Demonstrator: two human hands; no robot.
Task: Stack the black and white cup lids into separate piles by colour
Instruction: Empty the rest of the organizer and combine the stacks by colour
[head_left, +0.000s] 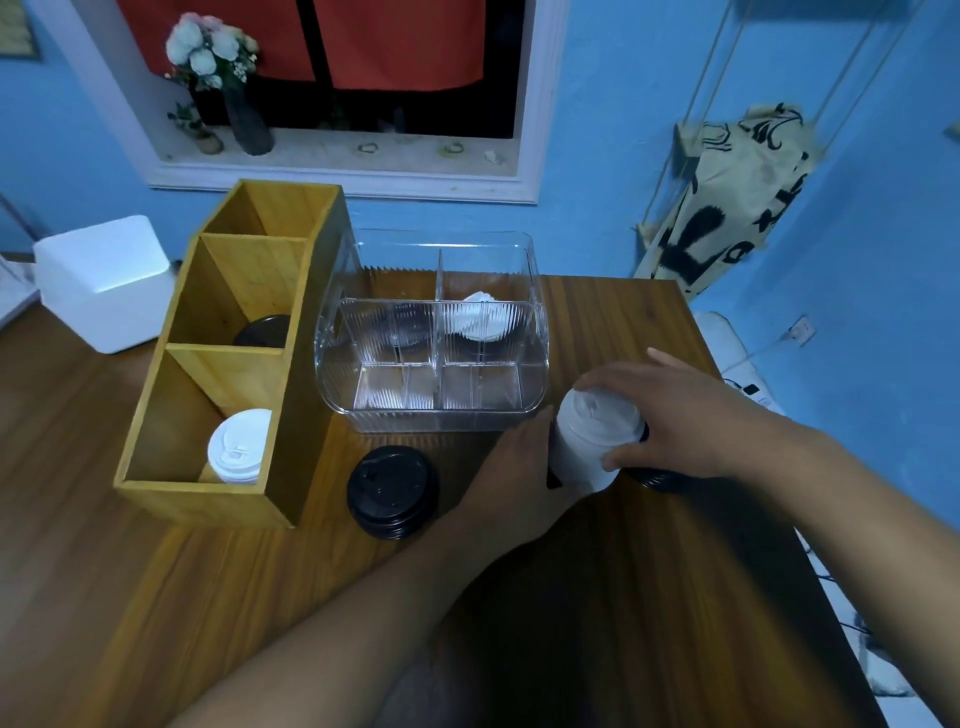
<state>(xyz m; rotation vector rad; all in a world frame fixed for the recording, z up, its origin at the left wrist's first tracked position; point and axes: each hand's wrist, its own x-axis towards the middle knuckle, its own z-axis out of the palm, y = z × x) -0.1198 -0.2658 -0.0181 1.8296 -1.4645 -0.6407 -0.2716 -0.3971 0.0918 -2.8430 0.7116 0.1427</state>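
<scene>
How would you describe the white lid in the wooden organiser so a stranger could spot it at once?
Start at the wooden organiser on the left of the table, with three compartments in a row. The white lid sits in the nearest one. The next compartment holds a black lid, and the other white lids lie outside the organiser.

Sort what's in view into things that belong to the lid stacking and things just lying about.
Belongs to the job: white lid stack; black lid stack on the table; white lid and black lid in the wooden organiser; white lids in the clear box.
Lying about: flower vase; white box; patterned cloth.
</scene>
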